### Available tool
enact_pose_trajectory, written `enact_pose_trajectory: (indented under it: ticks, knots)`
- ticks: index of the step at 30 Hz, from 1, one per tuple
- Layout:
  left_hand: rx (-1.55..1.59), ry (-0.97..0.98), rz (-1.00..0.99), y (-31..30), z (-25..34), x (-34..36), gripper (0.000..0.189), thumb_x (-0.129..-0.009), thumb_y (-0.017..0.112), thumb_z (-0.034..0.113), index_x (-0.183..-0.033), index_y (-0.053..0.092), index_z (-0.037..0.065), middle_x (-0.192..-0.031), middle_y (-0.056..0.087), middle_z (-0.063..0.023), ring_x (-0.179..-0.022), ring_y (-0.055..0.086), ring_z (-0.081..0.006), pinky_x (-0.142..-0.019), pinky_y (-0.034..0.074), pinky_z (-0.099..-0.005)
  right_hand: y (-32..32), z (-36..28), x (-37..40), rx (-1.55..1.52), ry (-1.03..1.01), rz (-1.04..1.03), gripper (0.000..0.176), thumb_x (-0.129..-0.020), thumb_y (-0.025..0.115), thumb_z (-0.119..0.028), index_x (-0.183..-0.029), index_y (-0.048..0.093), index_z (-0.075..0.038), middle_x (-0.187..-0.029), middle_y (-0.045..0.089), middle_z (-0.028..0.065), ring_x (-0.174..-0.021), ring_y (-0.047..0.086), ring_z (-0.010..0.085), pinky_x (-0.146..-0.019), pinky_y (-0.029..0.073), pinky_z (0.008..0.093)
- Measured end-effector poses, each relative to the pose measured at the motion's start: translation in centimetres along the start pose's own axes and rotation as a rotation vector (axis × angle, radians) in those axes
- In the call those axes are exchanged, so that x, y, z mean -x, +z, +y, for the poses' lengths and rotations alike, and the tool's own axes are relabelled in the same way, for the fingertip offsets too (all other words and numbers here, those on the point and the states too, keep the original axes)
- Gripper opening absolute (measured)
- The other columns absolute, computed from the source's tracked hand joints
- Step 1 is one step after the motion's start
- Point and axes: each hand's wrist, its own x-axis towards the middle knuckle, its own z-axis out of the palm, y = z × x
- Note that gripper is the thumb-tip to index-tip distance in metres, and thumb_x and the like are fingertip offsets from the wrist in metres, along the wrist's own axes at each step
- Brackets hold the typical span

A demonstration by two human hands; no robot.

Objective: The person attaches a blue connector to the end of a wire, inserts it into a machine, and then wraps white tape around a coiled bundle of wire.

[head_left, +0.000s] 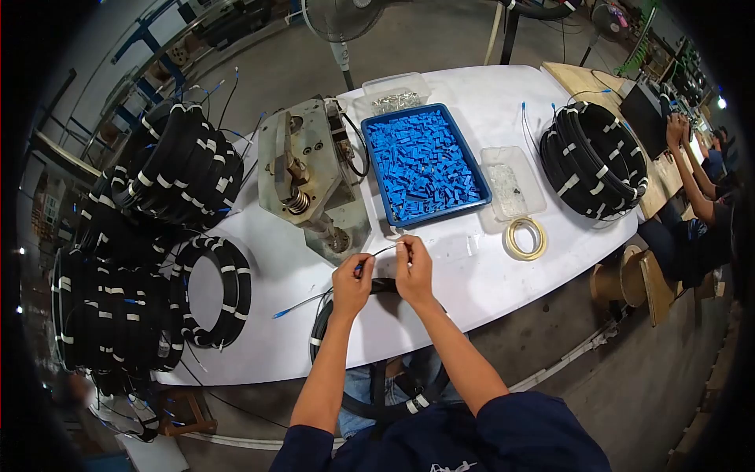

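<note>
A thin black cable [385, 250] runs between my two hands over the front part of the table. My left hand [351, 286] pinches it, and a small blue piece shows by the fingertips. Close by on the right, my right hand [414, 269] is closed on the cable's other visible part, its very tip hidden by the fingers. Below my hands, a black cable coil [317, 334] with white tape bands rests partly on the table edge and over my lap. A cable end with a blue connector [281, 314] lies to the left of my left hand.
A metal press [303, 169] stands beyond my left hand. Behind my hands are a blue tray [481, 201] of small blue parts, clear boxes [513, 182] and a yellow tape roll [524, 238]. Taped coils [594, 161] flank both sides. Another person [700, 204] works at right.
</note>
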Motion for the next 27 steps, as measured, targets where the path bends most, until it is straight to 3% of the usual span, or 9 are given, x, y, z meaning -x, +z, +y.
enact_pose_trajectory:
  ticks: [7, 8, 9, 12, 15, 17, 20, 23, 27]
  knots:
    - [0.088, -0.075, -0.025, 4.5, 2.4, -1.6, 0.015, -0.089, 0.067, 0.013, -0.091, 0.067, -0.002, -0.07, 0.064, -0.0077, -0.06, 0.051, -0.0094, -0.056, 0.042, -0.0264, -3.7, 0.5, -3.4, 0.072, -0.052, 0.047, 0.014, -0.097, 0.052, -0.011, -0.101, 0.057, 0.002, -0.085, 0.06, 0.014, -0.071, 0.057, 0.0222, -0.065, 0.046, 0.0317]
    - [0.091, -0.119, -0.032, 4.8, 2.7, -1.7, 0.015, -0.089, 0.066, 0.013, -0.091, 0.067, -0.002, -0.074, 0.065, -0.0101, -0.059, 0.055, -0.015, -0.057, 0.045, -0.0294, -4.0, 0.7, -4.0, 0.091, -0.09, 0.031, 0.013, -0.097, 0.052, -0.01, -0.101, 0.057, 0.001, -0.085, 0.059, 0.0138, -0.07, 0.056, 0.022, -0.064, 0.046, 0.0316]
    - [0.089, -0.123, -0.031, 4.9, 2.7, -1.7, 0.015, -0.089, 0.066, 0.013, -0.091, 0.067, -0.002, -0.074, 0.065, -0.0101, -0.059, 0.055, -0.015, -0.057, 0.045, -0.0294, -4.2, 0.8, -4.5, 0.112, -0.127, 0.015, 0.012, -0.097, 0.053, -0.009, -0.101, 0.057, 0.001, -0.084, 0.059, 0.0137, -0.069, 0.056, 0.0218, -0.064, 0.046, 0.0315]
    - [0.11, -0.161, -0.026, 5.6, 2.9, -1.9, 0.015, -0.09, 0.067, 0.013, -0.096, 0.068, -0.001, -0.073, 0.064, -0.0082, -0.063, 0.052, -0.0095, -0.059, 0.044, -0.0265, -4.4, 1.2, -5.1, 0.1, -0.097, -0.035, 0.013, -0.096, 0.054, -0.009, -0.1, 0.058, 0.002, -0.081, 0.059, 0.0114, -0.067, 0.055, 0.0188, -0.062, 0.045, 0.0304]
    - [0.12, -0.082, -0.016, 5.7, 2.8, -2.8, 0.017, -0.088, 0.067, 0.011, -0.103, 0.068, 0.002, -0.081, 0.065, -0.009, -0.07, 0.055, -0.0129, -0.066, 0.045, -0.0275, -4.3, 1.6, -5.3, 0.054, -0.071, -0.085, 0.013, -0.094, 0.058, -0.009, -0.1, 0.061, 0.002, -0.079, 0.059, 0.0088, -0.065, 0.054, 0.0151, -0.06, 0.044, 0.0279]
    - [-0.05, 0.186, -0.007, 5.8, 2.6, -4.0, 0.023, -0.085, 0.067, 0.008, -0.108, 0.068, 0.005, -0.088, 0.065, -0.0099, -0.076, 0.057, -0.0186, -0.07, 0.046, -0.0292, -4.3, 1.7, -5.3, -0.002, -0.052, -0.115, 0.012, -0.093, 0.06, -0.008, -0.1, 0.064, 0.001, -0.078, 0.059, 0.0081, -0.064, 0.053, 0.0135, -0.058, 0.043, 0.0263]
    - [-0.108, 0.258, -0.023, 6.7, 2.8, -4.7, 0.025, -0.082, 0.068, 0.007, -0.108, 0.069, 0.004, -0.089, 0.065, -0.0107, -0.076, 0.058, -0.0241, -0.071, 0.047, -0.0312, -4.9, 0.8, -5.6, 0.061, -0.055, -0.194, 0.014, -0.094, 0.06, -0.007, -0.103, 0.064, 0.003, -0.084, 0.062, 0.005, -0.069, 0.053, 0.0088, -0.061, 0.043, 0.0251]
    - [0.048, 0.086, 0.01, 7.5, 3.3, -4.1, 0.024, -0.085, 0.068, 0.007, -0.108, 0.069, 0.005, -0.089, 0.065, -0.0091, -0.076, 0.058, -0.0199, -0.07, 0.046, -0.0297, -4.6, 1.8, -5.5, -0.103, 0.029, -0.122, 0.015, -0.094, 0.06, -0.008, -0.104, 0.065, 0.002, -0.086, 0.062, 0.0035, -0.07, 0.052, 0.0081, -0.062, 0.042, 0.0238]
    - [0.157, -0.037, -0.023, 6.8, 2.3, -3.8, 0.021, -0.089, 0.065, 0.007, -0.11, 0.069, 0.004, -0.091, 0.065, -0.0062, -0.078, 0.058, -0.0147, -0.07, 0.045, -0.0261, -5.0, 1.5, -5.7, -0.048, 0.041, -0.14, 0.017, -0.094, 0.06, -0.009, -0.106, 0.065, 0.002, -0.085, 0.06, 0.0028, -0.073, 0.052, 0.0075, -0.064, 0.041, 0.0227]
